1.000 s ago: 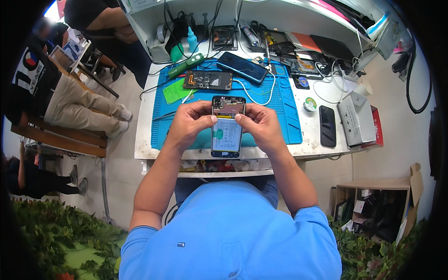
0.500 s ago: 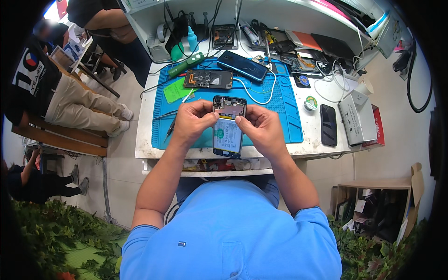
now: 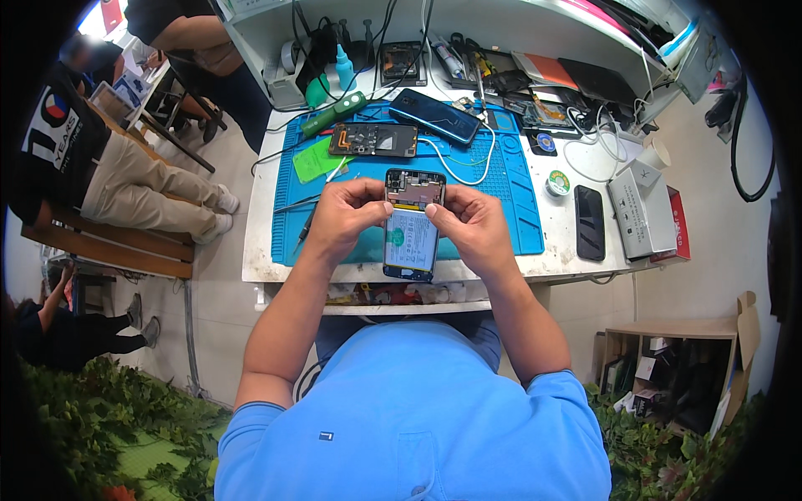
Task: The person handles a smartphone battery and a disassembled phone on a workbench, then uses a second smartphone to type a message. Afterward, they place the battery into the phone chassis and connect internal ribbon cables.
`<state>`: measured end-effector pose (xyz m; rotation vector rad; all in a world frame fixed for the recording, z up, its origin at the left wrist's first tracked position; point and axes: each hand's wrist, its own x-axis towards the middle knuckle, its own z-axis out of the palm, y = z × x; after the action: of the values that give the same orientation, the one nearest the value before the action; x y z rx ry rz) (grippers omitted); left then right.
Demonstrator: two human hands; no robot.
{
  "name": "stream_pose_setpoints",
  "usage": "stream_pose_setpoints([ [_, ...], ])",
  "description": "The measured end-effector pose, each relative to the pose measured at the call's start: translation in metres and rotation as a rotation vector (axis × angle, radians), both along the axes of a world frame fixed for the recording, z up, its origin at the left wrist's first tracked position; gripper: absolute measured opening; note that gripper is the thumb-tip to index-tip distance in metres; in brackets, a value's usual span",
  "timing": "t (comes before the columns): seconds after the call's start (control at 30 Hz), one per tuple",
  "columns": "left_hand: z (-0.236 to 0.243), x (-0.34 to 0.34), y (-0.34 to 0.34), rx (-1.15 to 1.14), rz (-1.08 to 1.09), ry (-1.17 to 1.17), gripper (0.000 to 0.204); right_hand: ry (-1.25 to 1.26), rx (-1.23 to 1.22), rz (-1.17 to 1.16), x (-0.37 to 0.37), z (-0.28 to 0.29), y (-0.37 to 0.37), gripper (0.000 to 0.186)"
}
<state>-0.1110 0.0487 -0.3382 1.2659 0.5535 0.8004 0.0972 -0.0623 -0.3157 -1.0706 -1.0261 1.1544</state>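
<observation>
Between my hands is an opened smartphone [image 3: 411,238], its battery and circuit board facing up. My left hand [image 3: 347,219] grips its left edge, thumb near the line where board and battery meet. On the right edge, my right hand [image 3: 476,225] holds it the same way, thumb at the same height. The fingers behind the phone are hidden. It is held above the front edge of a blue repair mat [image 3: 518,230]. Beyond it on the mat lie another opened phone part [image 3: 373,140] and a dark blue phone [image 3: 434,117].
Left of the phone are a green card [image 3: 322,161], tweezers [image 3: 296,204] and a green-handled tool [image 3: 334,115]. To the right stand a solder spool [image 3: 556,184], a black phone [image 3: 589,224] and a white box [image 3: 639,213]. A white cable [image 3: 480,171] loops over the mat. People are at the left.
The opened phone has shifted very slightly to the right and away from me, with both hands still on it. Little else differs.
</observation>
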Motion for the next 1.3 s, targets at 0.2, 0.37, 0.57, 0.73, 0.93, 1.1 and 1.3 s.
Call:
stream_pose_setpoints([
  [0.2, -0.005, 0.004, 0.0, 0.002, 0.025, 0.014, 0.021, -0.034, 0.024, -0.03, -0.003, -0.004, -0.002, 0.022],
  [0.37, -0.005, 0.004, -0.002, -0.018, 0.021, 0.003, 0.018, 0.016, 0.009, -0.01, -0.001, -0.008, -0.001, 0.021],
  [0.57, -0.008, 0.004, -0.002, -0.134, -0.033, -0.018, 0.023, 0.112, -0.007, 0.02, 0.003, -0.021, 0.007, 0.02],
  [0.73, 0.009, 0.001, -0.008, -0.164, -0.157, 0.104, 0.039, 0.217, -0.095, 0.025, 0.012, -0.026, 0.009, 0.018],
  [0.93, 0.008, -0.001, -0.007, -0.143, -0.137, 0.107, 0.045, 0.233, -0.204, 0.052, 0.008, -0.026, 0.008, 0.032],
  [1.1, 0.013, -0.001, -0.015, -0.213, -0.128, 0.1, 0.052, 0.181, -0.157, 0.149, 0.017, -0.032, 0.001, 0.042],
  [1.3, 0.007, 0.0, -0.032, -0.188, -0.117, 0.132, 0.037, 0.181, -0.211, 0.091, 0.013, -0.026, 0.0, 0.04],
])
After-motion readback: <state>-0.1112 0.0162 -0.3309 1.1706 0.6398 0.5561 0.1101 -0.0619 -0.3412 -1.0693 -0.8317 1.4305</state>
